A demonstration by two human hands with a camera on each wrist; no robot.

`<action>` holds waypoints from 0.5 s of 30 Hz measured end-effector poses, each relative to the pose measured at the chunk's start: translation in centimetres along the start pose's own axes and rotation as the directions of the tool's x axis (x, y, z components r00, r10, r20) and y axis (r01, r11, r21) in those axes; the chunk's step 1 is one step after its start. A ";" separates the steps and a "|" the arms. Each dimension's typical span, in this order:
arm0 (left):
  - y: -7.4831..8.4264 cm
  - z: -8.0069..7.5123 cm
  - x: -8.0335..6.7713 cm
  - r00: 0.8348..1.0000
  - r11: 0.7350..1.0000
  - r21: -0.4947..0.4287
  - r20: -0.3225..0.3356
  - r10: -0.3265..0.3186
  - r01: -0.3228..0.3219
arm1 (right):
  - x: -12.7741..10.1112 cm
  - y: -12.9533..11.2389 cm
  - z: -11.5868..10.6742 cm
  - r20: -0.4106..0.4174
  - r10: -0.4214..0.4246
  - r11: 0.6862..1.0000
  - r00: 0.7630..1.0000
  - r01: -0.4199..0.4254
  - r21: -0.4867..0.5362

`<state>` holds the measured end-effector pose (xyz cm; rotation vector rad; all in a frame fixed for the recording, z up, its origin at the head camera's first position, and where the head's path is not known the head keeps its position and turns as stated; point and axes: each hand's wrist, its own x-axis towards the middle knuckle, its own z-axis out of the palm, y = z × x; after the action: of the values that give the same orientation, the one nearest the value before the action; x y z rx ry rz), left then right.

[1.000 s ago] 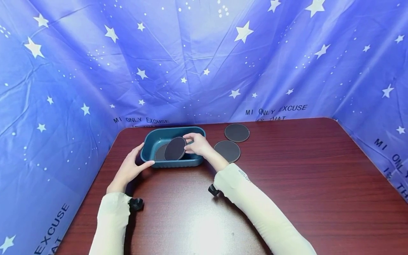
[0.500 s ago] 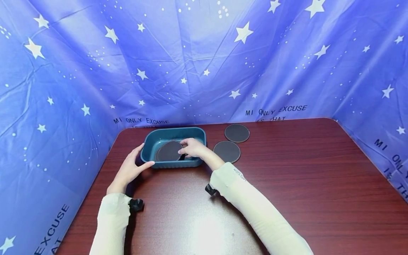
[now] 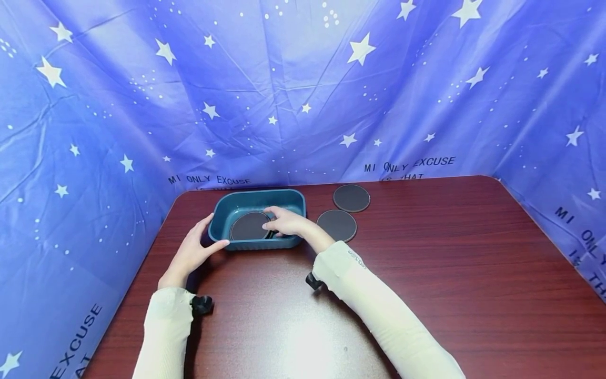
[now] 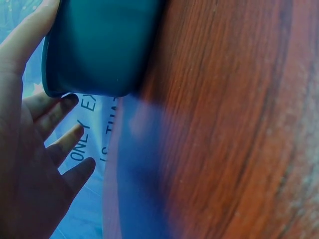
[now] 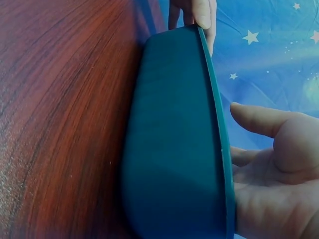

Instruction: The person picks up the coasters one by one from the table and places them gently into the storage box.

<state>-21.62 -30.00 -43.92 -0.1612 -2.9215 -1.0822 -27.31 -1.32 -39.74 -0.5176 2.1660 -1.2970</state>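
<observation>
Backdrop [image 3: 303, 79]: blue fabric, white stars and dark lettering; rises beyond both hands.

Sleeve, left [image 3: 165, 331]: cream; directly behind the left hand. Black wrist fitting [image 3: 202, 304] at its cuff, on the inner side.

Left hand [image 3: 191, 251]: thumb and fingers apart, spread about the container's near left corner; thumb on the near rim, fingers along the outside of the end wall, the lower ones splayed away from it.

Container [image 3: 255, 199]: dark teal, oblong, rounded corners, standing upright on the table; between the two hands, touched by the left.

Disc in container [image 3: 247, 225]: dark, round, lying low inside, just left of the right fingertips; its edge looks doubled, and whether one or more lie beneath cannot be told.

Right hand [image 3: 286, 221]: reaching over the container's right part, thumb and fingers apart; the fingertips are partly hidden by the wall in the right wrist view.

Sleeve, right [image 3: 388, 305]: cream, behind the right hand; second wrist fitting [image 3: 314, 280] below the cuff.

Near disc [image 3: 336, 225]: dark, flat, just right of the right wrist.

Far disc [image 3: 352, 198]: matching, flat, farther right and beyond the wrist.

Table [image 3: 464, 263]: reddish-brown wood grain, beneath both hands.
</observation>
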 end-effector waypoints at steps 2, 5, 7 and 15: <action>0.0 0.1 0.0 1.000 1.000 -0.001 -0.007 0.009 -0.009 | -0.2 -0.1 -0.1 -0.005 -0.006 1.000 1.000 0.006 0.027; -0.1 0.2 0.1 1.000 1.000 0.001 -0.016 0.020 -0.020 | -0.6 -0.2 -0.2 -0.014 -0.019 0.998 1.000 0.020 0.051; -0.2 0.2 0.1 1.000 1.000 0.001 -0.016 0.019 -0.019 | -0.9 -0.3 -0.4 -0.024 -0.027 0.998 0.999 0.028 0.064; -0.2 0.1 0.2 1.000 1.000 0.003 -0.006 0.009 -0.009 | -2.0 -0.2 -1.7 -0.045 -0.089 0.983 0.995 0.095 0.159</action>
<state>-21.82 -30.11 -44.11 -0.1707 -2.9141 -1.0757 -26.81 0.91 -38.38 -0.5367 2.0656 -1.5285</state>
